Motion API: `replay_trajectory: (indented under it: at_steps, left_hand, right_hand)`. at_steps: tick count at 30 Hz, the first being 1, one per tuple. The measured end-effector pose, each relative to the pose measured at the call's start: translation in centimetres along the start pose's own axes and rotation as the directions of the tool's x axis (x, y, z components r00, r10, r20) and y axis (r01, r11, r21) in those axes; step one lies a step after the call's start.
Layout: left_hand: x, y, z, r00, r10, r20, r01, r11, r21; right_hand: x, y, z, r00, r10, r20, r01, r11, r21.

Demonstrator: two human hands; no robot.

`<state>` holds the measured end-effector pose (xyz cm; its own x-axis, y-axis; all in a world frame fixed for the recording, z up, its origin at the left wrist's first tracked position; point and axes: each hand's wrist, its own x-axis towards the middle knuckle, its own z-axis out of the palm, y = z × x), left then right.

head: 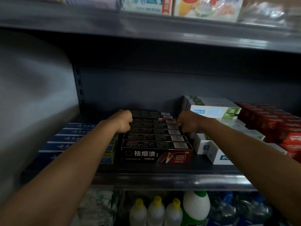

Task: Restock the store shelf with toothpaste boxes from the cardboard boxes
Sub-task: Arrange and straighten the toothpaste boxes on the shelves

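A row of black toothpaste boxes (154, 137) lies flat on the grey store shelf (162, 178), lined up one behind another from the front edge toward the back. Each shows a white barcode label on top; the front box bears white Chinese lettering.

Dim, underexposed shot; shelf bay's back panel (162, 85) nearly black in shadow. Light comes from front/above, faint glare streak on the lower shelf edge (195, 182). Top-row packages (206, 7) brightest, smeared by motion blur. Left side panel (32, 88) soft grey blur. Wide-angle bending at edges. Black toothpaste boxes (156, 154) sharpest, print readable.
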<state>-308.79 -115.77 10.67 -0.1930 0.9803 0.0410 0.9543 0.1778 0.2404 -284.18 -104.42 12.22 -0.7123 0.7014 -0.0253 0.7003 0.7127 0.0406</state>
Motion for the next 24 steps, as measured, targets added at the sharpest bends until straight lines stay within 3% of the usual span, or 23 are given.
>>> replay_trajectory:
  at_steps: [7, 14, 24]
  left_hand:
    - [1.5, -0.7, -0.8, 0.996, -0.036, -0.083, 0.033, 0.999, -0.037]
    - [3.4, -1.3, 0.0, 0.996, -0.093, 0.006, 0.093, 0.995, -0.044]
    - [3.3, -1.0, 0.8, 0.997, -0.076, -0.004, 0.076, 0.996, -0.054]
  right_hand:
    - [0.9, 0.8, -0.7, 0.997, 0.045, -0.067, -0.046, 0.999, -0.014]
    - [2.8, 0.2, 0.0, 0.997, 0.02, -0.074, -0.025, 0.998, -0.063]
    - [2.9, 0.1, -0.2, 0.999, 0.001, -0.048, -0.004, 0.998, -0.068]
